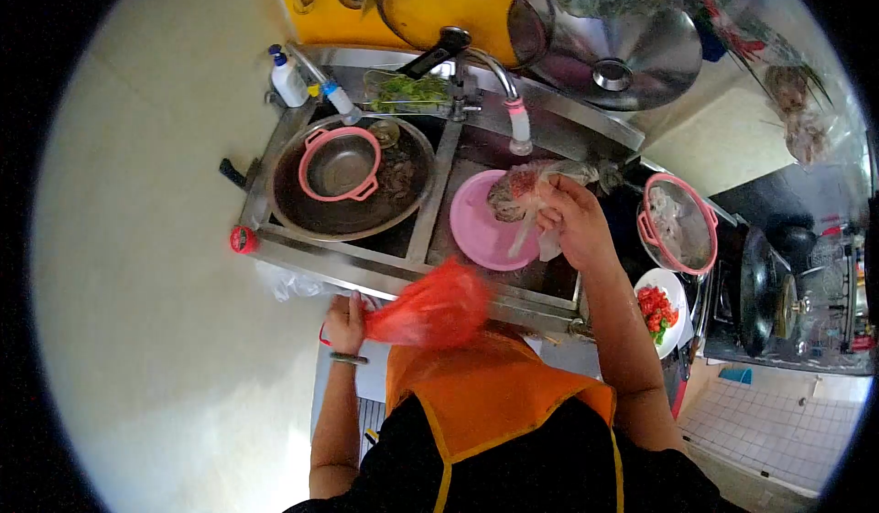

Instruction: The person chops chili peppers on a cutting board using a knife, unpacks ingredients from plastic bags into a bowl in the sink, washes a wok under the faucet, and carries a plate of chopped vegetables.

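The right hand (572, 225) has its fingers closed around a clear plastic bag of raw meat (524, 193), just above the round pink plastic bowl (476, 234). The left hand (345, 323) clutches a blurred red plastic bag (430, 307), fingers curled shut.

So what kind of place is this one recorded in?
Most likely a home kitchen: a double steel sink with a tap, a wok in one basin, and a plate of chopped vegetables beside it.
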### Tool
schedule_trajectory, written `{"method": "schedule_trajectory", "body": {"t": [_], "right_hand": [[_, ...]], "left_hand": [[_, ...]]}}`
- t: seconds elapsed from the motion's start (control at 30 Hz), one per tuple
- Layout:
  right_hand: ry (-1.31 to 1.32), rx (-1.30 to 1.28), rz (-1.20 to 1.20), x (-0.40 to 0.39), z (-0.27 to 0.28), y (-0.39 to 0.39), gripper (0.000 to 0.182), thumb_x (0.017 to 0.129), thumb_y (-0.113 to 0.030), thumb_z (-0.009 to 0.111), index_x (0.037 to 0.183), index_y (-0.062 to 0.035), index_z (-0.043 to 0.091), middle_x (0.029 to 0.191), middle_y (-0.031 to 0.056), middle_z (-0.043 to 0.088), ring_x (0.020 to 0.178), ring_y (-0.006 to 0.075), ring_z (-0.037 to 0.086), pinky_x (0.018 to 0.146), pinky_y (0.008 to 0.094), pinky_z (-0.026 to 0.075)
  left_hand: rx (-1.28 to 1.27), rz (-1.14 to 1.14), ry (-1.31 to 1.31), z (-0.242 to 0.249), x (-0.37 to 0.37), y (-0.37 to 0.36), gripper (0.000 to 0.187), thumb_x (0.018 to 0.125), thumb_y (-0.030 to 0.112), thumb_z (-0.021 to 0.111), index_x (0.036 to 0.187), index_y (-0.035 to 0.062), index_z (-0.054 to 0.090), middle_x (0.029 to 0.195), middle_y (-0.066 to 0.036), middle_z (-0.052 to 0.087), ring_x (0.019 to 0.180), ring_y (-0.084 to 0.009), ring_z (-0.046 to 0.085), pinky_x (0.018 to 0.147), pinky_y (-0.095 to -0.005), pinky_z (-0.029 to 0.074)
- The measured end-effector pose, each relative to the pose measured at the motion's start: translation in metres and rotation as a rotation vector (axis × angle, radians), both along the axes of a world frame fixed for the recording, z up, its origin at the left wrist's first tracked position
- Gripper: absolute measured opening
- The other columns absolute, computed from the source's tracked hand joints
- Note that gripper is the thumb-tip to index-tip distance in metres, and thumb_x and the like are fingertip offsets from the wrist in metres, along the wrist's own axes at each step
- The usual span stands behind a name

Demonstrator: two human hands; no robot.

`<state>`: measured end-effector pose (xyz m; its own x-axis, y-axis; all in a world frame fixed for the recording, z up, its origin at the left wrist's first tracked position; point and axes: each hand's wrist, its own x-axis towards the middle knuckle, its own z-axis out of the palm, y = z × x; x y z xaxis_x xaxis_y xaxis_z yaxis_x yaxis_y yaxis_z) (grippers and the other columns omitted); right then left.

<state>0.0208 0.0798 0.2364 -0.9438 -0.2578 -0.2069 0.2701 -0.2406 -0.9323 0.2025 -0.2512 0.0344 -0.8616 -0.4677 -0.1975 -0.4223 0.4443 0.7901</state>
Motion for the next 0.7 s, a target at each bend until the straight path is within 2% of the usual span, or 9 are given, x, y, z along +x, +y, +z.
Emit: {"method": "schedule_trajectory", "body": {"t": [0.07, 0.13, 0.2, 0.27, 0.33, 0.43, 0.5, 0.6, 0.7], "right_hand": [[-0.028, 0.025, -0.054, 0.000, -0.003, 0.013, 0.018, 0.083, -0.015, 0.059, 0.094, -0.0011, 0.058, 0.080, 0.0017, 0.059, 0.068, 0.0107, 0.053, 0.059, 0.0232, 0.042], [-0.063, -0.043, -0.071, 0.004, -0.003, 0.021, 0.018, 0.084, -0.014, 0.057, 0.096, -0.0006, 0.058, 0.085, 0.0061, 0.062, 0.074, 0.0161, 0.059, 0.067, 0.0275, 0.048], [-0.099, -0.049, -0.156, 0.011, -0.015, 0.027, 0.015, 0.087, -0.011, 0.054, 0.096, -0.0003, 0.056, 0.089, 0.0092, 0.062, 0.076, 0.0183, 0.061, 0.071, 0.0311, 0.050], [-0.182, -0.173, -0.196, 0.019, -0.035, 0.031, 0.014, 0.087, -0.012, 0.054, 0.097, -0.0009, 0.056, 0.091, 0.0100, 0.062, 0.080, 0.0201, 0.061, 0.075, 0.0329, 0.050], [-0.249, -0.262, -0.222, 0.029, -0.052, 0.031, 0.014, 0.086, -0.011, 0.054, 0.097, -0.0015, 0.057, 0.092, 0.0090, 0.063, 0.083, 0.0202, 0.062, 0.076, 0.0325, 0.051], [-0.336, -0.390, -0.249, 0.046, -0.065, 0.019, 0.013, 0.084, -0.009, 0.057, 0.096, -0.0037, 0.060, 0.093, 0.0050, 0.063, 0.084, 0.0173, 0.061, 0.074, 0.0295, 0.051], [-0.381, -0.372, -0.256, 0.057, -0.064, 0.009, 0.012, 0.085, -0.009, 0.057, 0.095, -0.0043, 0.061, 0.092, 0.0046, 0.063, 0.082, 0.0167, 0.060, 0.073, 0.0291, 0.050], [-0.364, -0.333, -0.279, 0.065, -0.070, 0.002, 0.011, 0.086, -0.011, 0.058, 0.093, -0.0033, 0.062, 0.088, 0.0044, 0.063, 0.080, 0.0155, 0.060, 0.073, 0.0273, 0.050], [-0.383, -0.218, -0.257, 0.066, -0.062, 0.005, 0.012, 0.087, -0.012, 0.058, 0.094, -0.0024, 0.062, 0.089, 0.0054, 0.063, 0.081, 0.0151, 0.060, 0.072, 0.0266, 0.050]], "left_hand": [[-0.843, -0.398, 0.205, 0.019, -0.020, -0.019, 0.018, 0.080, 0.015, 0.064, 0.087, 0.0015, 0.054, 0.086, -0.019, 0.058, 0.065, -0.0361, 0.054, 0.065, -0.0455, 0.047], [-0.867, -0.163, 0.254, 0.056, -0.050, -0.007, 0.023, 0.075, 0.014, 0.066, 0.092, 0.0035, 0.055, 0.088, -0.018, 0.057, 0.070, -0.0360, 0.057, 0.067, -0.0449, 0.047], [-0.734, -0.121, 0.327, 0.100, -0.078, 0.016, 0.032, 0.075, 0.018, 0.063, 0.102, 0.0020, 0.054, 0.097, -0.017, 0.059, 0.081, -0.0339, 0.059, 0.071, -0.0425, 0.047], [-0.742, -0.524, 0.643, 0.117, -0.097, 0.049, 0.039, 0.072, 0.018, 0.064, 0.107, 0.0045, 0.053, 0.100, -0.016, 0.059, 0.082, -0.0341, 0.059, 0.071, -0.0423, 0.048], [-0.445, -0.759, 0.602, 0.141, -0.104, 0.101, 0.041, 0.073, 0.021, 0.064, 0.109, 0.0061, 0.054, 0.103, -0.015, 0.058, 0.081, -0.0342, 0.060, 0.070, -0.0428, 0.049], [-0.279, -0.783, 0.625, 0.153, -0.117, 0.153, 0.038, 0.076, 0.023, 0.062, 0.109, 0.0057, 0.055, 0.103, -0.014, 0.059, 0.081, -0.0319, 0.061, 0.072, -0.0399, 0.050], [-0.191, -0.696, 0.651, 0.143, -0.119, 0.169, 0.035, 0.078, 0.021, 0.061, 0.108, 0.0053, 0.056, 0.104, -0.013, 0.058, 0.083, -0.0313, 0.061, 0.074, -0.0385, 0.050], [-0.153, -0.729, 0.543, 0.130, -0.121, 0.173, 0.037, 0.076, 0.013, 0.060, 0.111, 0.0021, 0.054, 0.115, -0.015, 0.055, 0.096, -0.0330, 0.059, 0.080, -0.0377, 0.050], [-0.072, -0.799, 0.508, 0.105, -0.121, 0.179, 0.033, 0.076, 0.010, 0.062, 0.107, 0.0021, 0.056, 0.112, -0.012, 0.053, 0.100, -0.0341, 0.055, 0.084, -0.0369, 0.048]]}}
